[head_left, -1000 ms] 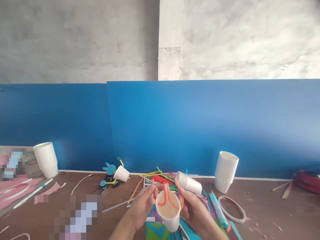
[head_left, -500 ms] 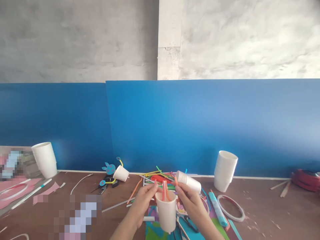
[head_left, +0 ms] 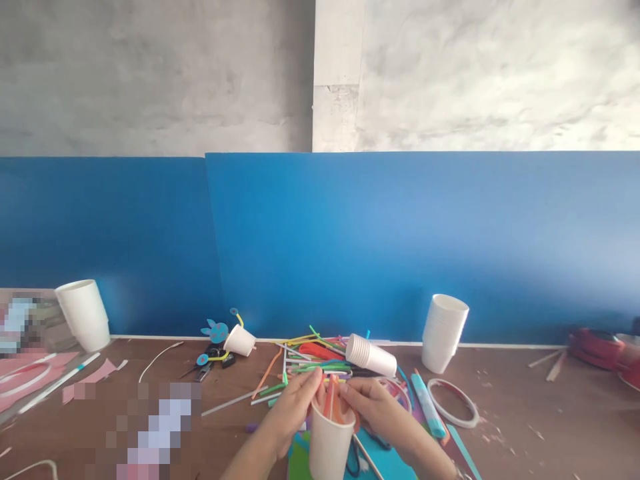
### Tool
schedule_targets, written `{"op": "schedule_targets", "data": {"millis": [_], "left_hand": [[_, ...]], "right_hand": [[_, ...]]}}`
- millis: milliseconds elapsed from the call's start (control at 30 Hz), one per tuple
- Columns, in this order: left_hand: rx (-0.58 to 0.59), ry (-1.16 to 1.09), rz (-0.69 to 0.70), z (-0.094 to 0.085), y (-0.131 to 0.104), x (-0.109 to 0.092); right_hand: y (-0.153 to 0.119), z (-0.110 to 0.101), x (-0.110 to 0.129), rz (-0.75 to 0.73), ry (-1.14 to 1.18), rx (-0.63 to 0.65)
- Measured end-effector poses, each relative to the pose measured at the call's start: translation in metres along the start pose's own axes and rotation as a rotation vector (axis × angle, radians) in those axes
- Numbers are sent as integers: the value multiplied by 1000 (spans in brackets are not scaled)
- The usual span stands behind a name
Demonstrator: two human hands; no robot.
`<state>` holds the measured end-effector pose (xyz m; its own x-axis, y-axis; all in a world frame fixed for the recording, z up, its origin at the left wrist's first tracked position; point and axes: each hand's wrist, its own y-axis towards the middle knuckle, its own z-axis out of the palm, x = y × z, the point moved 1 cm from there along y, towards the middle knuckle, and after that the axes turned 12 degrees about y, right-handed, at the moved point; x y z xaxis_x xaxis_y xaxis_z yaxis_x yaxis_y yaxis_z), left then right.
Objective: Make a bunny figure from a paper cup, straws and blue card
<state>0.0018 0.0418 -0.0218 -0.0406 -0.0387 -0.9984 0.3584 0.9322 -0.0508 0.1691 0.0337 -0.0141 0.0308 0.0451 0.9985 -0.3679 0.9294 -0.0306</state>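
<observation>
A white paper cup is upright between my hands, with orange and reddish drinking straws rising from its mouth. My left hand is closed at the left of the rim, thumb and fingertips pinching an orange straw. At the right of the rim, my right hand also pinches an orange straw, its fingers curled near the cup's opening. The straws' lower ends are hidden inside the cup. Behind the cup, scissors lie partly covered on colored sheets.
Behind my hands are a pile of colored straws and a tipped stack of cups. Cup stacks stand at right and left. A tape roll, blue tube and rabbit-decorated cup lie around. A blue partition rises behind.
Both hands and the cup have dropped slightly, toward the bottom edge. My right hand has come inward to the rim, and the fingertips of both hands are nearer each other. The view has tilted slightly.
</observation>
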Motion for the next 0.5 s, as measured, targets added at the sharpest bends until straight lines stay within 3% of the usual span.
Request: {"op": "schedule_targets", "data": {"millis": [167,367,500], "left_hand": [[73,-33,-58,11,-1,3],[6,14,-34,11,-5,-4],[-63,-85,-36,9,-7,-9]], "right_hand": [[-3,9,3,5,0,29],[-2,11,-1,-15,-28,25],[-1,9,0,-34,-4,-7]]}}
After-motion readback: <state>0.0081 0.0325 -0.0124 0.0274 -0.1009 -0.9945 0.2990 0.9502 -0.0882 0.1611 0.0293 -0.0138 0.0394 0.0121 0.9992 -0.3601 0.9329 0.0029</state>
